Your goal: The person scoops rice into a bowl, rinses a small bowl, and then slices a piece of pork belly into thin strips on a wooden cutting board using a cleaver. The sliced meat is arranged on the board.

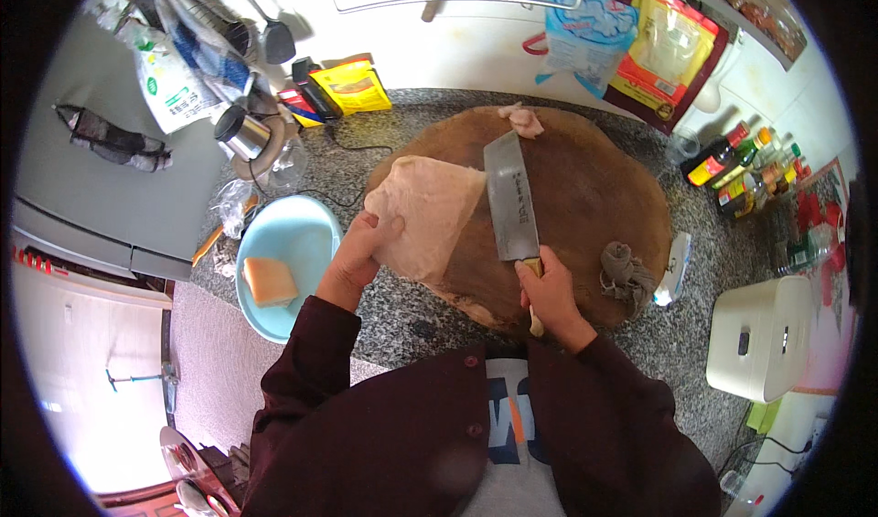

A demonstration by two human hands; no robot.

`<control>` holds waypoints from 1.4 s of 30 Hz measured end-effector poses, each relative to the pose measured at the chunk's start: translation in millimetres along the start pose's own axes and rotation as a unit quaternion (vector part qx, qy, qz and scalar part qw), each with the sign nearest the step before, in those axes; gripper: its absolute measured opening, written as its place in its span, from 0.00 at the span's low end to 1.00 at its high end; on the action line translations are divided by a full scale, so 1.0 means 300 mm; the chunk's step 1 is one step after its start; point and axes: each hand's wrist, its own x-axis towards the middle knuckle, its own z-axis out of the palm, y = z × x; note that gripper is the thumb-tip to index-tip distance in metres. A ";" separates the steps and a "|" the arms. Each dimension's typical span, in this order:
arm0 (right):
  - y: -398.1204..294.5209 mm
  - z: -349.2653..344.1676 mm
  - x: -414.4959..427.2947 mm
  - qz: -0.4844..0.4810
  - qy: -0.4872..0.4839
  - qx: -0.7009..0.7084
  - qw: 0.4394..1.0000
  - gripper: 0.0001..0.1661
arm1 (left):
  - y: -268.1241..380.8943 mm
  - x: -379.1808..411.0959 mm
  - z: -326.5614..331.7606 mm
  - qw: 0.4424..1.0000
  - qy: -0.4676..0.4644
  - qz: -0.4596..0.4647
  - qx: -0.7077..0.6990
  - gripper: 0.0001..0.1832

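My left hand (363, 246) grips the lower left edge of a broad, pale slab of raw meat or skin (432, 212), thumb on top. The slab spreads over the left part of a thick round wooden chopping board (590, 181). In my right hand (552, 291) is the handle of a cleaver (511, 201). Its wide steel blade bears stamped writing and points away from me, close to the slab's right edge. Small pink meat scraps (523, 121) lie at the board's far edge. A crumpled grey-brown cloth (625, 270) rests on the board's right side.
Left of the board, a light blue basin (329, 219) holds a block of pale orange meat or skin (269, 282). Seasoning bottles (717, 160) stand at right behind a cream-coloured bin (758, 339). A yellow packet (351, 86) leans by the wall, and a cord (360, 148) crosses the granite counter.
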 end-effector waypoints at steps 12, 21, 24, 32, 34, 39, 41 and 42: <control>0.026 -0.051 0.017 0.021 0.012 0.044 0.999 0.09 | -0.031 0.139 -0.020 0.976 -0.056 -0.184 0.105 0.21; 0.029 -0.056 0.030 0.022 -0.007 0.053 0.998 0.12 | 0.015 0.154 0.051 0.670 0.015 0.107 0.735 0.23; -0.021 -0.070 0.036 0.001 -0.017 -0.039 0.999 0.12 | -0.039 0.163 0.099 0.638 0.026 0.286 0.715 0.27; -0.131 -0.116 0.116 -0.138 -0.085 -0.328 0.931 0.11 | -0.107 0.136 0.205 0.610 0.000 0.157 0.777 0.48; -0.130 -0.108 0.123 -0.146 -0.108 -0.337 0.924 0.12 | -0.107 0.138 0.197 0.627 -0.015 0.139 0.766 0.51; -0.138 -0.128 0.133 -0.127 -0.195 -0.309 0.922 0.12 | -0.107 0.096 0.179 0.621 0.005 0.146 0.770 0.47; -0.125 -0.120 0.119 -0.146 -0.189 -0.283 0.929 0.13 | -0.115 0.071 0.174 0.621 0.010 0.155 0.768 0.46; -0.118 -0.109 0.113 -0.156 -0.188 -0.268 0.932 0.13 | -0.121 0.058 0.167 0.620 0.017 0.161 0.767 0.45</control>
